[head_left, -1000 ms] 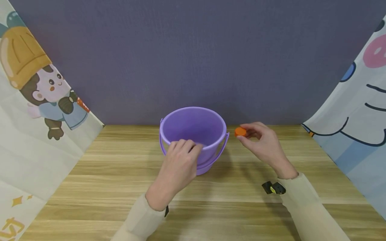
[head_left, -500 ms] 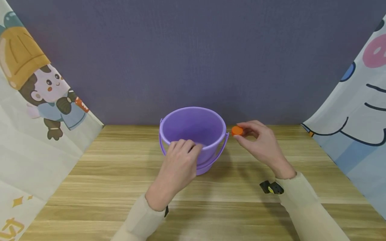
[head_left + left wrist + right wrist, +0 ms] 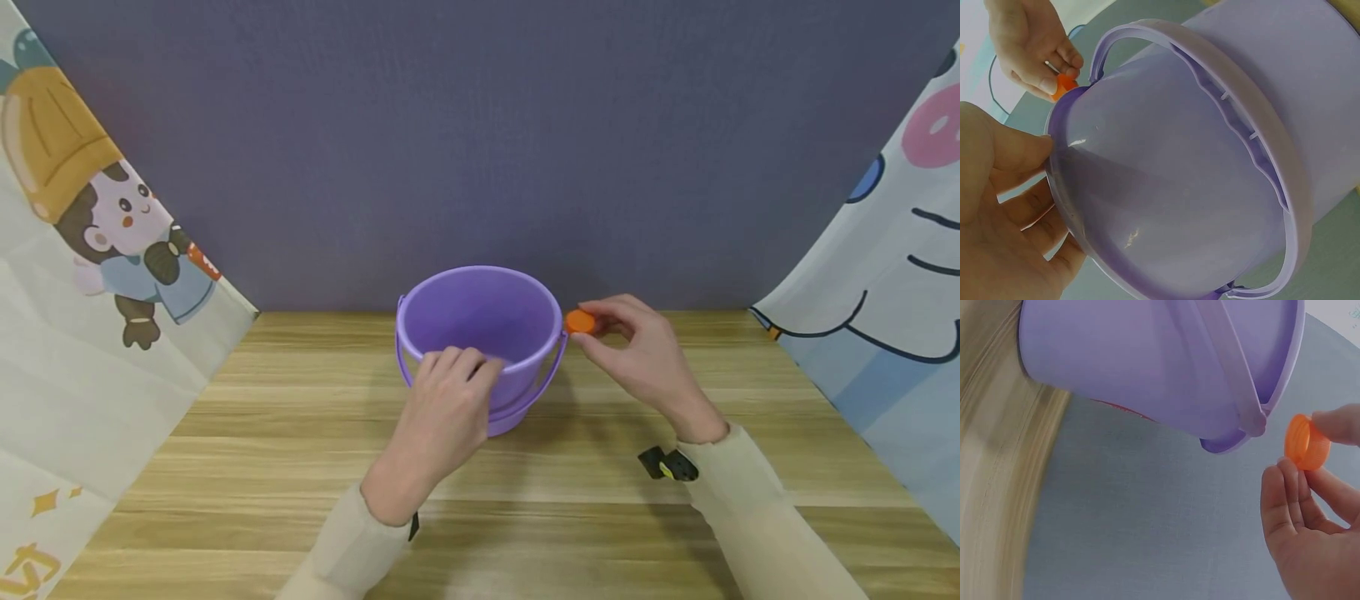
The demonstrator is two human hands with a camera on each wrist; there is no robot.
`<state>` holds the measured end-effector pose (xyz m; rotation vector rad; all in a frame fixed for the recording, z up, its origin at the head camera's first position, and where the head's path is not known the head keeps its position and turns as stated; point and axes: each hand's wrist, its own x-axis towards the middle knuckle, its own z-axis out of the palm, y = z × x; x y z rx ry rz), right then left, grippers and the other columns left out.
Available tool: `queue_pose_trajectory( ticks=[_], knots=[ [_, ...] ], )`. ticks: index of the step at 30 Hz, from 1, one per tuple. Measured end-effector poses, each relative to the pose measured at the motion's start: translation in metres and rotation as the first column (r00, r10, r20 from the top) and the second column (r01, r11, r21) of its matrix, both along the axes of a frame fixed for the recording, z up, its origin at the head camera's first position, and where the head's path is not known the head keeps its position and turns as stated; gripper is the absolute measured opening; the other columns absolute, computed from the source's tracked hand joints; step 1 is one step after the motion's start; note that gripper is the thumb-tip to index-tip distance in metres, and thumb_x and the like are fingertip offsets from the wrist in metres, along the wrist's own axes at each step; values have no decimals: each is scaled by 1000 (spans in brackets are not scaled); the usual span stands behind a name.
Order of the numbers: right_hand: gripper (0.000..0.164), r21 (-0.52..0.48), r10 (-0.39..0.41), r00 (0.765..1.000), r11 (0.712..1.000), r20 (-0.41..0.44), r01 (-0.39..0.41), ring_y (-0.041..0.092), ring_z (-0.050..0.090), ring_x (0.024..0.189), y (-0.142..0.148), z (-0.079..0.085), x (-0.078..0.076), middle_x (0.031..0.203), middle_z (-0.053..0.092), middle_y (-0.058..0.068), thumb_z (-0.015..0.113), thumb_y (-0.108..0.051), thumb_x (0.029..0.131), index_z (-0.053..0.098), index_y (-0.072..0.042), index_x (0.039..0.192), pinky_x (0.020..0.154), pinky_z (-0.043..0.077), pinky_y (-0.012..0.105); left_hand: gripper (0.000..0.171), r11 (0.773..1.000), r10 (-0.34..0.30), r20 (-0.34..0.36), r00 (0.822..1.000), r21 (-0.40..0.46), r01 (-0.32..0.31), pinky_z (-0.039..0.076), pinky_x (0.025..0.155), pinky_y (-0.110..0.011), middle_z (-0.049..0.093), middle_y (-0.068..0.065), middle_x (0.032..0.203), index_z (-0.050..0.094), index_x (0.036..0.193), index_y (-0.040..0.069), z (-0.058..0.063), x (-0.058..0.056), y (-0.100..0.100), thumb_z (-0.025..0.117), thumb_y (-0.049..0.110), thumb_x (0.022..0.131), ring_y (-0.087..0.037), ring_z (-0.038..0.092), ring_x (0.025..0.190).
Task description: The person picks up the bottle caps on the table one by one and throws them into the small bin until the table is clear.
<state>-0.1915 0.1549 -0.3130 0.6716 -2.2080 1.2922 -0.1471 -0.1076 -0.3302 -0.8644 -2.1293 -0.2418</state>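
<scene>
A purple bucket (image 3: pixel 480 321) stands upright on the wooden table, its handle (image 3: pixel 1254 119) hanging down on the near side. My left hand (image 3: pixel 448 408) holds the near rim of the bucket between thumb (image 3: pixel 1025 145) and fingers; some fingertips are hidden by the rim in the head view. Beside the right side of the rim, my right hand (image 3: pixel 641 358) pinches an orange bottle cap (image 3: pixel 580 322) between thumb and fingers. In the right wrist view the cap's hollow, ridged side faces the bucket, with a small gap between the two.
A dark blue-grey backdrop (image 3: pixel 480 142) rises behind the wooden table (image 3: pixel 300 467). Printed cloths with cartoon figures hang at the left (image 3: pixel 82 367) and right sides. A black wrist device (image 3: pixel 667 464) sits at my right sleeve.
My right hand has moved a little left and slightly up, bringing the orange bottle cap closer to the bucket's right rim. The left hand and the bucket have stayed still.
</scene>
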Motion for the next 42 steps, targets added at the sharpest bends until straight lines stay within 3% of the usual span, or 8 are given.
queue_pose_trajectory(
  ticks=[12, 19, 42],
  knots=[
    [37, -16, 26, 1000, 1000, -17, -26, 13, 63, 91, -8, 3, -1, 106, 66, 13, 80, 3, 81, 70, 8, 117, 85, 53, 18, 27, 1000, -5, 0, 1000, 2, 5, 45, 78, -39, 66, -5, 96, 72, 105, 9, 0, 0, 0, 64, -2, 81, -27, 60, 87],
    [37, -11, 7, 999, 1000, -41, -7, 13, 63, 91, -20, 4, 12, 106, 67, 12, 82, 1, 81, 71, 6, 116, 85, 53, 19, 26, 1000, -25, 4, 1000, 0, 25, 45, 78, -39, 66, -5, 96, 71, 105, 9, -1, 8, -8, 64, -1, 82, -26, 60, 87],
    [33, 19, 20, 998, 1000, -59, -19, 17, 65, 89, -36, 11, 9, 106, 66, 8, 81, -2, 82, 72, 2, 114, 82, 54, 22, 27, 1000, -13, 12, 1000, -20, 13, 45, 78, -38, 66, -5, 97, 71, 106, 9, -1, 7, -8, 64, -1, 82, -26, 59, 89]
  ],
)
